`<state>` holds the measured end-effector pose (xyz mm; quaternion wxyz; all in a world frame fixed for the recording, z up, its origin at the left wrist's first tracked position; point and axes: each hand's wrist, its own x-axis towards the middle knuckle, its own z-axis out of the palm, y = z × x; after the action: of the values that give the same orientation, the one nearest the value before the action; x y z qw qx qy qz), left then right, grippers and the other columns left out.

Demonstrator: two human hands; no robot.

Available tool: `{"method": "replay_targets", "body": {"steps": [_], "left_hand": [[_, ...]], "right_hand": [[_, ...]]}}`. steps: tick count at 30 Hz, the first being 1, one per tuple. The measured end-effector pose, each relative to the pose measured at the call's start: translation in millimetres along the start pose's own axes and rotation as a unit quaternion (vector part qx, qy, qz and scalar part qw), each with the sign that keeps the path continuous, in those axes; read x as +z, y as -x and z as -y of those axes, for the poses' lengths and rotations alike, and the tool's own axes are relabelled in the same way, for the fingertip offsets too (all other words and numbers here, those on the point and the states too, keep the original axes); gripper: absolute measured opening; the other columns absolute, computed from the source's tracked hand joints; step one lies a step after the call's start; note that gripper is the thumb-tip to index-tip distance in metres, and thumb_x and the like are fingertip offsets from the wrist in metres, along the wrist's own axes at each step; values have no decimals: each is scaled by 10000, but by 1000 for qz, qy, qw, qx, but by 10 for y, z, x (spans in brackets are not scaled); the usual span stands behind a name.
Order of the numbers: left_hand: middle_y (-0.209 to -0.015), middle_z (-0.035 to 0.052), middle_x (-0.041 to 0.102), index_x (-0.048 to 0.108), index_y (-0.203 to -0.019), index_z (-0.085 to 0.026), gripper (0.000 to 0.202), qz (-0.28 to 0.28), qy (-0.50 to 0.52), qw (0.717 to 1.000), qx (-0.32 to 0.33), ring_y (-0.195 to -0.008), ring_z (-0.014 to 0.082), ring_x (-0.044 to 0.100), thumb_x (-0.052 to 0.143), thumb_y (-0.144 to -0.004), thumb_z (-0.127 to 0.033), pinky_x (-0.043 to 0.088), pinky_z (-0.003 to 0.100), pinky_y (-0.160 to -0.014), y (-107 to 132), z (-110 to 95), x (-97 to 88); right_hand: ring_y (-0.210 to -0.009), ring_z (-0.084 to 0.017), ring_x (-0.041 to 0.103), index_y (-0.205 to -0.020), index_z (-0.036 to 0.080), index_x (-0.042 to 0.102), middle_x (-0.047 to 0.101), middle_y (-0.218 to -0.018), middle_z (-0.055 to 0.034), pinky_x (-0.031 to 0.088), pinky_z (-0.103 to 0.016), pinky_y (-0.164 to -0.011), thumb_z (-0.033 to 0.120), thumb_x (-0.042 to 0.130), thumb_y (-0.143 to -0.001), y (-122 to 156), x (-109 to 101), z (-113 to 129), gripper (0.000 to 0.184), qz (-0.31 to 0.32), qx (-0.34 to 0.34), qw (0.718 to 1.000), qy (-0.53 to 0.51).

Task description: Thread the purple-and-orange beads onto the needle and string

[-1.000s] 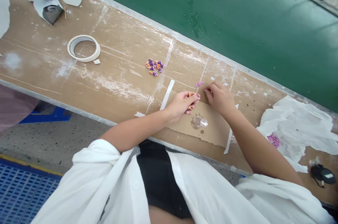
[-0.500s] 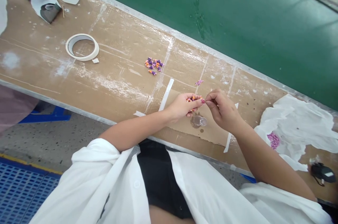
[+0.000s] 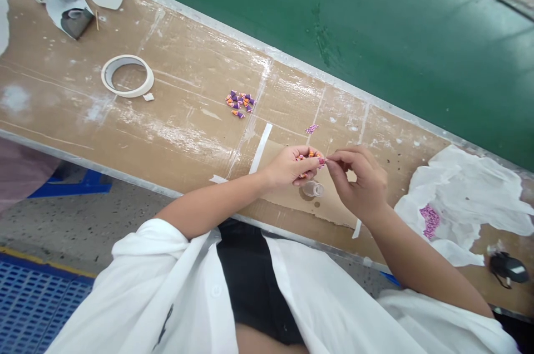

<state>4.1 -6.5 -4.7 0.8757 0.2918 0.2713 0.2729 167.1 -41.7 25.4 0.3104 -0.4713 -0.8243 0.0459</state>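
Several trinkets (image 3: 312, 153) are sitting in the left hand (image 3: 287, 166), its fingers clamping around them near a cup (image 3: 312, 189); the right hand (image 3: 362, 180) is pinching its fingers together beside them, anything held being too small to tell. Pink bits (image 3: 312, 128) are lying beyond.

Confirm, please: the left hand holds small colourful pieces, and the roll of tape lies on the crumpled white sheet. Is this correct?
Not quite: the head view shows the roll of tape on the brown covered table, apart from the crumpled white sheet. The left hand does hold small colourful pieces.
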Motion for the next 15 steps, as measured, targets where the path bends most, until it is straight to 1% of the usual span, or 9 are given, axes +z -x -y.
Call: {"method": "replay_targets", "body": {"steps": [3,6,8,11,15], "left_hand": [[-484,-90,424,503,-774,-160,121,8,-3,1000,22,-396,14,323,581,-845,-221,261,139,-382,11,18,0],[-490,-96,425,500,-796,-165,175,18,-5,998,54,-404,17,334,627,-807,-285,272,149,-391,5,44,-16],[-488,-102,420,501,-801,-164,215,19,-20,997,74,-404,20,341,651,-779,-317,281,162,-401,3,51,-28],[-509,-101,421,504,-784,-161,231,12,-68,993,92,-420,14,358,663,-757,-327,295,174,-438,19,30,-35],[-564,-81,443,519,-736,-149,156,14,-146,984,103,-504,10,402,617,-772,-265,335,177,-535,50,-51,-33]], "right_hand": [[-631,-119,533,-938,222,574,596,-805,-17,441,-252,-530,78,613,-867,5,6,41,166,-12,20,999,-25],[-615,-110,523,-898,225,581,584,-768,-1,438,-239,-517,64,624,-844,-4,7,64,175,-17,43,997,-59],[-614,-109,525,-858,226,583,572,-734,8,434,-234,-515,60,622,-834,-17,-4,63,172,-9,66,993,-93],[-631,-122,542,-803,226,590,568,-715,4,429,-245,-515,83,615,-828,-45,-46,31,148,29,110,980,-164],[-654,-149,560,-755,222,604,594,-723,-21,428,-275,-520,160,616,-836,-93,-121,-31,102,98,155,953,-242]]}}
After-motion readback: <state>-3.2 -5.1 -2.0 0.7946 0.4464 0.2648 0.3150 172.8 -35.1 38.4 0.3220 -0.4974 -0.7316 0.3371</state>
